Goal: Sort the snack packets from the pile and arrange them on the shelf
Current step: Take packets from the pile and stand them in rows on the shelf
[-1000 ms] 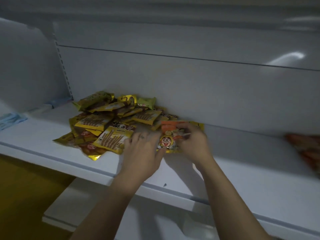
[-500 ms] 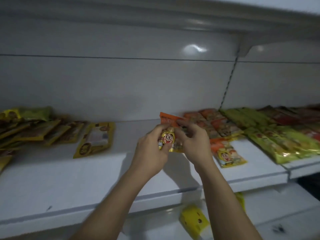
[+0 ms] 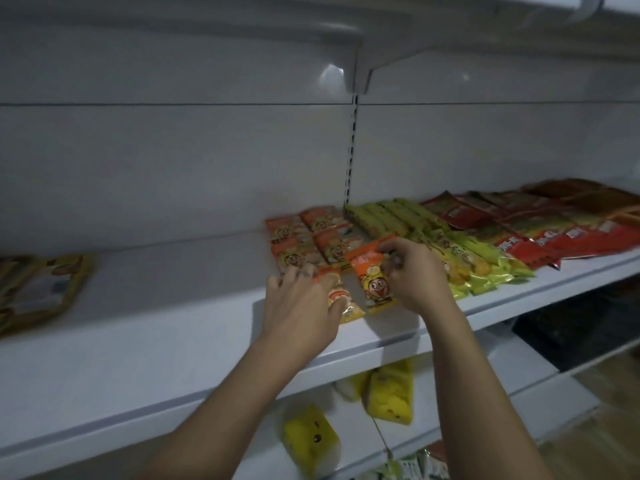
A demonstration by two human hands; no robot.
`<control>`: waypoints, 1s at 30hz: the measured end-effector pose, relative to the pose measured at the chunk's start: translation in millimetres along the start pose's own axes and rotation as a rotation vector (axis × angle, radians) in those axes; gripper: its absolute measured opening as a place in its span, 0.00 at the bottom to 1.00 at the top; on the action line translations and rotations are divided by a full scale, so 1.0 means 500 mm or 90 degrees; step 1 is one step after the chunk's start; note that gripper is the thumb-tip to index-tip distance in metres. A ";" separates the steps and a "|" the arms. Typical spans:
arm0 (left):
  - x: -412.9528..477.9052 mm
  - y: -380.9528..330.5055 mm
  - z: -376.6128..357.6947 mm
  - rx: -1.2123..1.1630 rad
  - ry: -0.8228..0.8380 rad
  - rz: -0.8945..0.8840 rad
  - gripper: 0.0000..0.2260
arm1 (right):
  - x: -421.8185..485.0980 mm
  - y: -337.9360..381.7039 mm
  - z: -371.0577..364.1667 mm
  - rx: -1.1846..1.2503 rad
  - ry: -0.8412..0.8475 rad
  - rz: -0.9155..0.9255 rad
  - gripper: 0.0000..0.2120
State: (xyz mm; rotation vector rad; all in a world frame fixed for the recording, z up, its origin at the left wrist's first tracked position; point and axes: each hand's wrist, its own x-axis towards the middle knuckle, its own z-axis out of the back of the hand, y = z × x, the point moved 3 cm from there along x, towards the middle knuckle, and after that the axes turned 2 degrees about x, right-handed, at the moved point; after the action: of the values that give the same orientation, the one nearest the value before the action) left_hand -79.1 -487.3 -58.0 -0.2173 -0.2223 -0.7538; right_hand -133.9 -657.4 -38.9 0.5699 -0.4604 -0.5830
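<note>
My right hand [image 3: 414, 275] pinches an orange snack packet with a cartoon face [image 3: 372, 277] by its top right corner, just above the white shelf [image 3: 173, 341]. My left hand [image 3: 299, 301] lies with spread fingers on another orange packet [image 3: 341, 299] that rests on the shelf beside it. Behind both hands, two rows of matching orange packets [image 3: 308, 237] lie flat against the back panel. At the far left edge is the yellow end of the unsorted pile [image 3: 41, 289].
Rows of green packets [image 3: 415, 223] and red packets [image 3: 554, 233] lie right of the orange ones. A slotted upright [image 3: 350, 154] divides the back panel. Yellow packets [image 3: 391, 393] lie on the lower shelf. An upper shelf bracket [image 3: 358, 74] hangs overhead.
I turned right from the pile towards the sorted rows. Both hands carried orange packets over; the left hand now presses one down on the shelf and the right brings the other beside it.
</note>
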 end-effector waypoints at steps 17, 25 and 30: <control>-0.004 -0.011 -0.034 0.014 0.043 0.070 0.19 | -0.028 0.000 -0.070 -0.302 0.127 0.191 0.16; -0.025 0.022 -0.011 -0.016 -0.020 0.043 0.18 | -0.053 0.064 -0.067 -0.276 0.121 0.252 0.24; -0.065 0.117 0.027 -0.008 -0.054 0.094 0.16 | -0.090 0.189 -0.115 -0.162 0.143 0.347 0.23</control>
State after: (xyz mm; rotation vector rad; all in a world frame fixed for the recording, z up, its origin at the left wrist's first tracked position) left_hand -63.1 -421.1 -60.8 -0.2741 -0.2786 -0.5995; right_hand -99.9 -543.1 -34.7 0.2424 -0.3021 -0.0509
